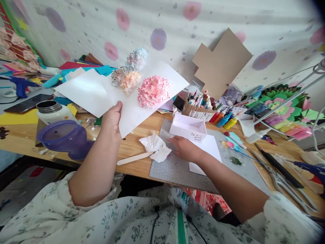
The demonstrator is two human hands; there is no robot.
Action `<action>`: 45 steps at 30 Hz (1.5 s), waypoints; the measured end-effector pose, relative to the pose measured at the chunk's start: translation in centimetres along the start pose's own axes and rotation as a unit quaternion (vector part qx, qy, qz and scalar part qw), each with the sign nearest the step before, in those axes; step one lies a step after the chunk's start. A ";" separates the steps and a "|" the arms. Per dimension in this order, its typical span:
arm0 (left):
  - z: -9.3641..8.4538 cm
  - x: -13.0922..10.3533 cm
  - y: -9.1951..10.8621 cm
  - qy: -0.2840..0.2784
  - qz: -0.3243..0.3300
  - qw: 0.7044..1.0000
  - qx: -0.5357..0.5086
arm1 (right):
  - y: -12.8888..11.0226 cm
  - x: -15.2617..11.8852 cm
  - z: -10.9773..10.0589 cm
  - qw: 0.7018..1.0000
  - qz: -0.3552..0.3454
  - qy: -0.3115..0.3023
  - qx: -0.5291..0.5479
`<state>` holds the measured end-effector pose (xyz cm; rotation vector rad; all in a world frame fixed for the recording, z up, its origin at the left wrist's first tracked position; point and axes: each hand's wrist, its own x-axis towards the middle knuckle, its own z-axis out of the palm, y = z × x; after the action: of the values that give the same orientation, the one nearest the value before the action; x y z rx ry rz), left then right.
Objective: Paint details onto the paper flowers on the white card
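Note:
My left hand (pixel 115 117) grips the lower edge of a white sheet (pixel 134 117), raised and tilted above the table. On that sheet lie a pink paper cluster (pixel 153 91), an orange one (pixel 130 82), a grey-brown one (pixel 119 76) and a light blue one (pixel 137 58). My right hand (pixel 184 148) is low over the grey cutting mat (pixel 175 176), fingers reaching left, partly spread, with nothing visible in them. It is between a crumpled white tissue (pixel 154 147) and an open white box (pixel 189 127). A wooden stick (pixel 134 158) touches the tissue.
A purple container (pixel 59 135) and an open jar (pixel 54 113) stand left. Behind the box is a carton of pens (pixel 199 110), beside glue bottles (pixel 223 118). Scissors (pixel 281 183) and a black-handled tool (pixel 276 164) lie right. White paper (pixel 210 149) rests on the mat.

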<state>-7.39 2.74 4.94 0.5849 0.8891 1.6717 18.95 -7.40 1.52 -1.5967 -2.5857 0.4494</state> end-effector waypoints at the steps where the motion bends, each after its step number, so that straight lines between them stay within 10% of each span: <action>1: 0.2 -0.3 0.1 0.009 -0.005 1.000 0.000 | -0.7 0.5 0.6 1.000 -0.020 -0.010 0.009; 11: 0.3 -1.3 0.5 0.042 -0.006 0.999 -0.015 | -5.0 4.3 0.8 0.985 -0.158 -0.063 0.009; 25: 1.2 0.2 1.5 0.046 -0.020 0.999 -0.003 | -9.3 8.7 5.5 0.994 -0.104 -0.009 -0.014; 37: 3.7 0.4 0.9 0.041 -0.016 0.998 0.044 | -3.4 14.4 0.1 0.989 0.061 0.110 -0.077; 45: 3.0 0.7 -0.2 0.022 -0.043 0.992 0.116 | 3.9 2.7 -4.3 0.970 0.072 0.199 -0.122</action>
<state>-5.20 4.25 6.53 0.6584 1.1349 1.5187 21.95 -2.48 4.25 -1.7378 -2.2967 -0.1786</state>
